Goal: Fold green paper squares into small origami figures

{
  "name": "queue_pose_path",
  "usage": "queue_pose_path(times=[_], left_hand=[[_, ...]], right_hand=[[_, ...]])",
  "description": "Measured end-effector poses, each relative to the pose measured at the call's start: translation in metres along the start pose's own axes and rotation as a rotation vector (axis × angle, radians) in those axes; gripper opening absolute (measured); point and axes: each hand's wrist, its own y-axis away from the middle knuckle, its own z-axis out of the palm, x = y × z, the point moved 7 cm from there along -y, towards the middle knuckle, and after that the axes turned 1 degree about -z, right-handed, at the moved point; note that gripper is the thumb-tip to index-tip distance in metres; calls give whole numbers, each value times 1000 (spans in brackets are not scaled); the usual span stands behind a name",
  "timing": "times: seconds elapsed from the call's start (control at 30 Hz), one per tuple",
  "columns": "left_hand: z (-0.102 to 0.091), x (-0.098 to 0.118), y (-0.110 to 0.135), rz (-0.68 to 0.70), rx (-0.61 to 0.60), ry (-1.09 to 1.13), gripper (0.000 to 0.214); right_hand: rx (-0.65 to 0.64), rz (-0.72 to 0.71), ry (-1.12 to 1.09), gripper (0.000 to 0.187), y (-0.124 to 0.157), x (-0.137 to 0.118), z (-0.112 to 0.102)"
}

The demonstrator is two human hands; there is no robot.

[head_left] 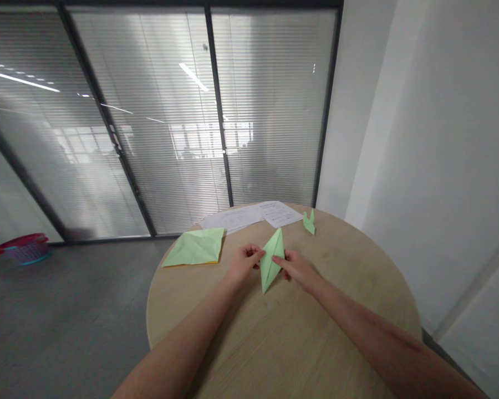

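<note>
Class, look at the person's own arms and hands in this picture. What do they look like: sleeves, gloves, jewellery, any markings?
Both arms are bare as far as the frame shows: no sleeve on the left forearm or the right forearm. The left hand and right hand wear no gloves, and no watch, bracelet or ring is visible.

Both forearms stretched forward, left hand [244, 261] fingers pinched, right hand [298, 267] forefinger extended

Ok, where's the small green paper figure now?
Head view: the small green paper figure stands at the far side of the round table, just right of the printed sheets, beyond the right hand.
</note>
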Motion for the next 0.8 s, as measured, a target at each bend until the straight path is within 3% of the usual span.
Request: queue_pose_path(times=[0.47, 0.8], left_hand=[[-1, -6, 5, -123, -13, 140, 34], [10, 1, 9, -71, -180, 126, 29]], right_hand=[[88, 4, -34, 30, -3, 4, -9], [101, 17, -39, 32, -3, 5, -10]])
